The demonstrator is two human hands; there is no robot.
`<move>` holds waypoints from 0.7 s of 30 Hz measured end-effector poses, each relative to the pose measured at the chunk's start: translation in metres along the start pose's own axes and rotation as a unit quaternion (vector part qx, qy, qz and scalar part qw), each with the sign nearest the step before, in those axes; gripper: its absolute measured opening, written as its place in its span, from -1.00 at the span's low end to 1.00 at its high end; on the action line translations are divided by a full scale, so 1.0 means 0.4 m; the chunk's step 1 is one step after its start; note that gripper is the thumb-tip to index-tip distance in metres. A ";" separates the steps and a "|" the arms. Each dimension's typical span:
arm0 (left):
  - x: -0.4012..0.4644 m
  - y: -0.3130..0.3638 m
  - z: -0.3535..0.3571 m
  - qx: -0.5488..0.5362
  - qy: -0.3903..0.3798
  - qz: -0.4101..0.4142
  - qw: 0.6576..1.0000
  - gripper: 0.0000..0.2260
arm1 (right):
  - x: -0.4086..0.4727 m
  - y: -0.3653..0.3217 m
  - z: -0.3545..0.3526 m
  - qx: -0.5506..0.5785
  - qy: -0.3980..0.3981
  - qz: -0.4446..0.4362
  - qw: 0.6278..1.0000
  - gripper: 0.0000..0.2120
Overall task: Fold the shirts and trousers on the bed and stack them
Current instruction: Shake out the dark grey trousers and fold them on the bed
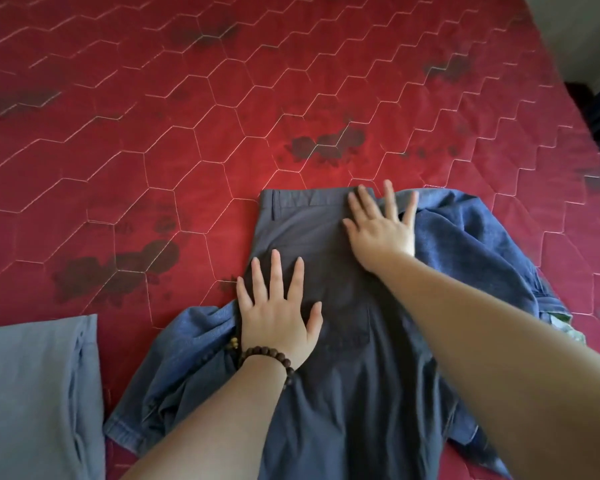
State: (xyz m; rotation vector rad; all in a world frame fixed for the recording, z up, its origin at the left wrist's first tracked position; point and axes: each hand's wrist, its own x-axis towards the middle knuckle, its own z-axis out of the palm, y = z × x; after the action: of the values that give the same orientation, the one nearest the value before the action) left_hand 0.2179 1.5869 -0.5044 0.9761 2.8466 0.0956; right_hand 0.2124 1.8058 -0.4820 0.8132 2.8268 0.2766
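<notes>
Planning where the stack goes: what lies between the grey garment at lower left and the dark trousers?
Head view: bare red mattress, then the rumpled blue shirt poking out from under the trousers.

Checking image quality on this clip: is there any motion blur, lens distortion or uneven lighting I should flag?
Head view: the right hand shows slight motion blur at its fingertips, while the left hand is fairly sharp; wide-angle distortion bends the quilted red bed cover lines toward the edges; lighting is soft and dim, darker at the top right corner, with no glare; the dark trousers lose fold detail in shadow.
</notes>
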 end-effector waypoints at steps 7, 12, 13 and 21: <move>0.003 0.001 0.000 0.012 -0.009 -0.010 1.000 -0.34 | -0.264 -0.157 -0.016 0.182 0.047 -0.116 0.975 -0.48; -0.007 0.001 -0.021 -0.007 -0.028 0.004 1.000 -0.34 | -0.381 0.026 0.041 0.035 0.023 0.007 0.999 -0.36; 0.002 -0.003 -0.025 -0.016 -0.040 0.012 0.999 -0.35 | -0.386 0.044 0.039 0.016 0.021 0.015 1.000 -0.35; -0.204 0.059 -0.051 -0.048 -0.018 0.115 0.992 -0.44 | -0.567 -0.160 0.017 0.192 0.038 -0.073 0.978 -0.50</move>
State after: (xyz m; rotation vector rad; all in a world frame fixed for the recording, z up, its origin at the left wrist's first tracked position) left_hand 0.2930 1.5548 -0.4733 1.2673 2.6578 0.2323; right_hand 0.3705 1.6310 -0.4743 0.6646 3.0399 -0.2763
